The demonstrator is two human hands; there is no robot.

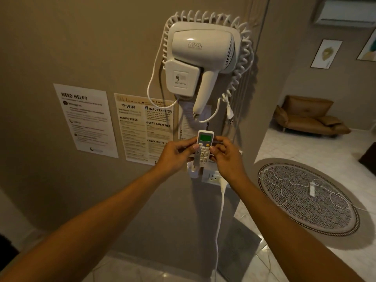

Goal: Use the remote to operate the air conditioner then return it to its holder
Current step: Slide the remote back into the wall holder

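A white remote (204, 146) with a green screen and pale buttons stands upright in front of the wall, its button cover flipped open at the lower left. My left hand (176, 156) grips its left side and my right hand (225, 157) grips its right side, both thumbs on the button face. Just below the remote, a white holder (193, 169) is fixed to the wall, partly hidden by the remote and my hands. The air conditioner (345, 13) hangs high on the far wall at the upper right.
A white wall-mounted hair dryer (201, 58) with a coiled cord hangs above my hands. Printed notices (85, 119) are stuck to the wall at left. A wall socket (213, 178) with a white plug and cable sits below. A round rug (307, 196) and brown sofa (309, 117) lie to the right.
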